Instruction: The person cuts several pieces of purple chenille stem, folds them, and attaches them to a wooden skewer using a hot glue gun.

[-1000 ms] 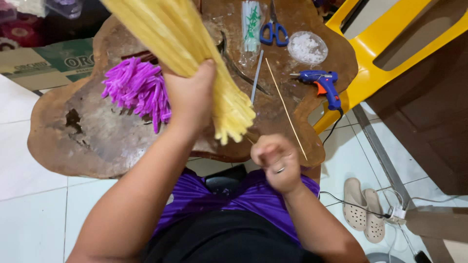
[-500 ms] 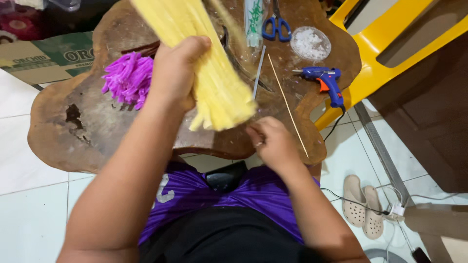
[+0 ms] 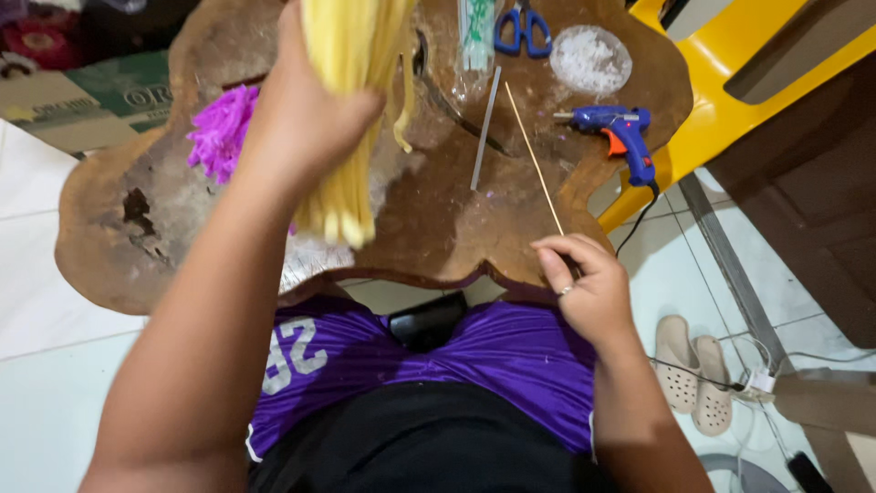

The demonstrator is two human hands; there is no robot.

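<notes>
Head camera, looking straight down at a seated person's lap and an irregular wooden slab table. The left hand is closed in a fist around a thick bundle of yellow strips, held upright above the table so that its cut ends hang just over the near half of the slab. The right hand rests at the table's near right edge, its fingers curled and pinching the near end of a thin wooden skewer, which lies on the wood and points away from the person. Behind the left hand lies a purple tassel. Farther back are a blue glue gun, blue-handled scissors and a round clear lid. A yellow chair stands to the right, with beige sandals on the tiled floor.
</notes>
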